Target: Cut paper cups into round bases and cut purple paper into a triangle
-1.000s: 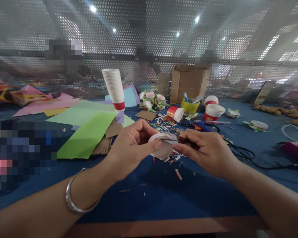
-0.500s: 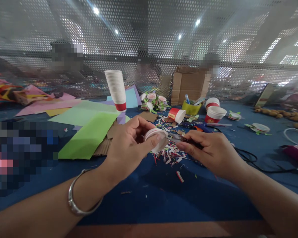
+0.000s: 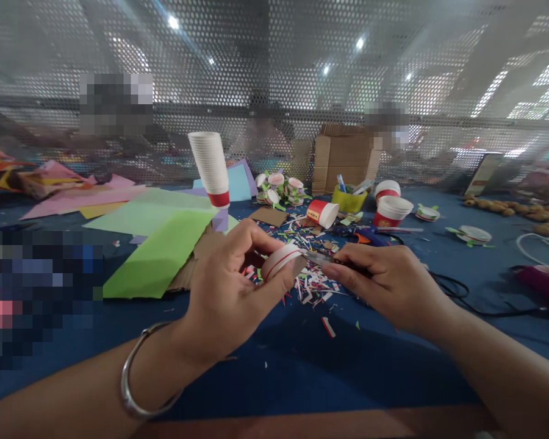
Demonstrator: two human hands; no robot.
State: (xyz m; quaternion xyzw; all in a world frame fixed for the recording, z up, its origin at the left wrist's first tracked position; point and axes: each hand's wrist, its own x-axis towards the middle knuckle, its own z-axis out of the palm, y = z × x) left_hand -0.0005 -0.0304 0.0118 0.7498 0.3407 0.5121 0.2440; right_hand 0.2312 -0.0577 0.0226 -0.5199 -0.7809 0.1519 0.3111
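Note:
My left hand [image 3: 240, 292] grips a short white ring-shaped piece of paper cup [image 3: 279, 261] with a thin red line round it, thumb on the near side and fingers behind. My right hand [image 3: 384, 280] is closed round the dark handle of what look like scissors [image 3: 318, 258]; the handle is mostly hidden by the fingers. The metal blades point left and meet the cup piece's right edge. Beneath both hands lies a heap of white, red and green paper snips [image 3: 318, 283] on the blue tabletop [image 3: 302, 366].
A tall stack of paper cups [image 3: 210, 167] stands behind green paper sheets [image 3: 160, 256]. Further back are small paper turtles [image 3: 277, 186], a tipped red cup [image 3: 322, 213], a yellow holder [image 3: 348, 199] and a cardboard box [image 3: 343, 161]. A black cable [image 3: 452, 286] runs at right.
My left hand has turned the cup piece, so its red-lined side wall now shows more. The scissor blades have come against its edge. The view has shifted slightly.

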